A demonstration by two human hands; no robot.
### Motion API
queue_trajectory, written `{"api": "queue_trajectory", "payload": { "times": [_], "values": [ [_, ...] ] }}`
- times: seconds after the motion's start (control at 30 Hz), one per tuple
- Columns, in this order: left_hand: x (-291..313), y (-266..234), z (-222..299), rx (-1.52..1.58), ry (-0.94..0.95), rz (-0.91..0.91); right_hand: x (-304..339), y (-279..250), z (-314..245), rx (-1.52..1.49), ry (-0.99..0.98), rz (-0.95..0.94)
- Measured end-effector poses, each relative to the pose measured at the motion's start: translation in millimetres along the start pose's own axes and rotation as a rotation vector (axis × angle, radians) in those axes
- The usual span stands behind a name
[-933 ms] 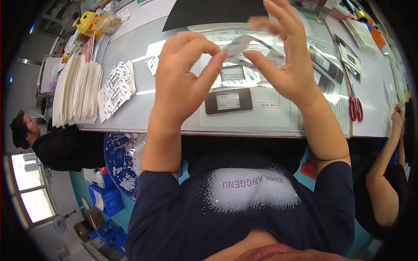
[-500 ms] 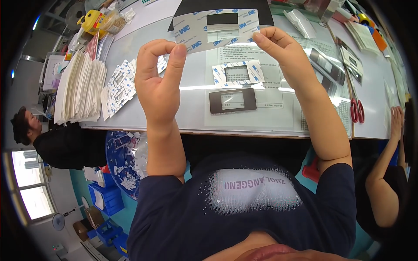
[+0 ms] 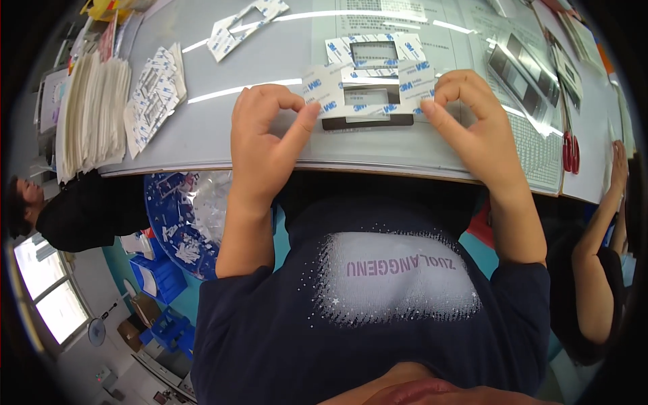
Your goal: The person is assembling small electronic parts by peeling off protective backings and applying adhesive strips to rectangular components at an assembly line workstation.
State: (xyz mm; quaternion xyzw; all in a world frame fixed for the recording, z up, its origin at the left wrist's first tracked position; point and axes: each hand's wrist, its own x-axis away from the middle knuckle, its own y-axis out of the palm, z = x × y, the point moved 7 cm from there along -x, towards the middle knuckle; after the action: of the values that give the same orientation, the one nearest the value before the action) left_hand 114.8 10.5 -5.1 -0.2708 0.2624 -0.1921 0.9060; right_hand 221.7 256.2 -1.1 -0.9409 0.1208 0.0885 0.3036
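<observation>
Between my two hands is a thin adhesive frame (image 3: pixel 331 91), its white backing printed in blue, with a rectangular window. My left hand (image 3: pixel 266 131) pinches its left end between thumb and forefinger. At the opposite end, my right hand (image 3: pixel 476 121) grips the right edge the same way. Directly beneath lies a dark windowed panel (image 3: pixel 368 123), mostly covered by the frame; whether they touch I cannot tell. Just beyond is a second adhesive frame (image 3: pixel 412 48) on the glossy tabletop. Another frame (image 3: pixel 229 42) lies farther off to the left.
On the left are a pile of adhesive frames (image 3: pixel 158 98) and a thick paper stack (image 3: pixel 94 111). Dark panels (image 3: pixel 520 71) and red-handled scissors (image 3: pixel 571 152) lie right. A blue scrap bin (image 3: pixel 172 236) stands below the table edge. Another person's arm (image 3: pixel 601 223) is at right.
Both hands have brought the adhesive frame down toward me, from the far side of the table to over the dark panel. The view has shifted, so the tabletop sits higher in the picture.
</observation>
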Motion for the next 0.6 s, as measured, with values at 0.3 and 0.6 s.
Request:
{"api": "queue_trajectory", "payload": {
  "times": [0.3, 0.6],
  "values": [
    [12.6, 12.3, -11.0, -0.130, 0.013, -0.105, 10.8, 15.2, 6.8, 0.174, -0.051, 0.036],
    [12.2, 13.6, -9.4, -0.167, 0.105, -0.123, 10.8, 19.0, 10.0, 0.237, 0.006, -0.068]
  ]
}}
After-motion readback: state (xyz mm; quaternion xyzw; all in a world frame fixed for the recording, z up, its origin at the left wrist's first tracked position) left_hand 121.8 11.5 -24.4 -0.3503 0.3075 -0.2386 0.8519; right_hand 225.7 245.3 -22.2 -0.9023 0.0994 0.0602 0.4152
